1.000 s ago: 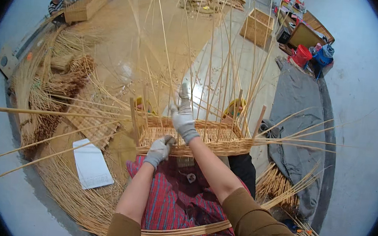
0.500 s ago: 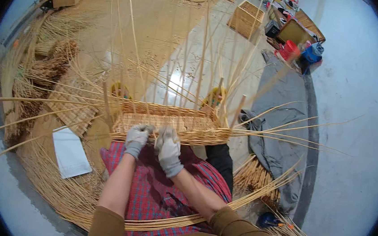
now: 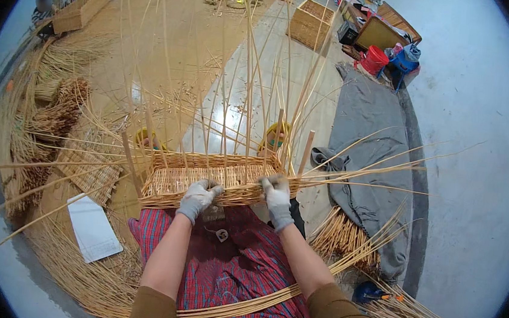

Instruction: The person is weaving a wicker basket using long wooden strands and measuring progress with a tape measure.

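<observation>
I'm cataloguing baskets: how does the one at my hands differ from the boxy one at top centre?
The near basket has low walls, the far basket tall ones. Stakes rise above the near basket's rim; the far basket's rim looks bare. Both are woven and tan.

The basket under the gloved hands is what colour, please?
The basket is golden brown, showing best in the head view.

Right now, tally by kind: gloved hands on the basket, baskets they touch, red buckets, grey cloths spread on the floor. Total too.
Gloved hands: 2 (left hand, right hand)
Basket they touch: 1
Red bucket: 1
Grey cloth on the floor: 1
Total: 5
</observation>
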`<control>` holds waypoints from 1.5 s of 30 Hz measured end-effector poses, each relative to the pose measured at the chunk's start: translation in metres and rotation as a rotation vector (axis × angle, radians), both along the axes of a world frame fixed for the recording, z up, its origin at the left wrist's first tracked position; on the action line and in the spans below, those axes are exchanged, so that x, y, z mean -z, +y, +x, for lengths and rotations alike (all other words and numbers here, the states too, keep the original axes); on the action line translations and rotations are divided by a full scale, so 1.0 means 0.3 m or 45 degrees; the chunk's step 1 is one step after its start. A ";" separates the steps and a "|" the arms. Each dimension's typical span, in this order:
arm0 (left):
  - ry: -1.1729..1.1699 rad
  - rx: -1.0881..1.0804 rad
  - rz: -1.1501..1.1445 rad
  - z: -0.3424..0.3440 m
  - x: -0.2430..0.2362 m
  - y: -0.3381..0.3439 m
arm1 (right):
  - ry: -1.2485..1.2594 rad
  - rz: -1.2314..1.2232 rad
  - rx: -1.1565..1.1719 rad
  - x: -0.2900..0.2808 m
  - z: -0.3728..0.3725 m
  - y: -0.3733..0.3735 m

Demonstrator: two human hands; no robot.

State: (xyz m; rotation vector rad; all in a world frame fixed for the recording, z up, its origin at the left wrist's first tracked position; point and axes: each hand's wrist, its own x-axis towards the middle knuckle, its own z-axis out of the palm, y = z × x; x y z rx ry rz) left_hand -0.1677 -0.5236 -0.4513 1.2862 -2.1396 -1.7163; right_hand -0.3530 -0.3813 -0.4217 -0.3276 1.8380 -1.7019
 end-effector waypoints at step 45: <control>-0.030 -0.184 0.054 -0.376 -0.204 0.230 | 0.256 -0.394 0.079 0.062 -0.354 0.142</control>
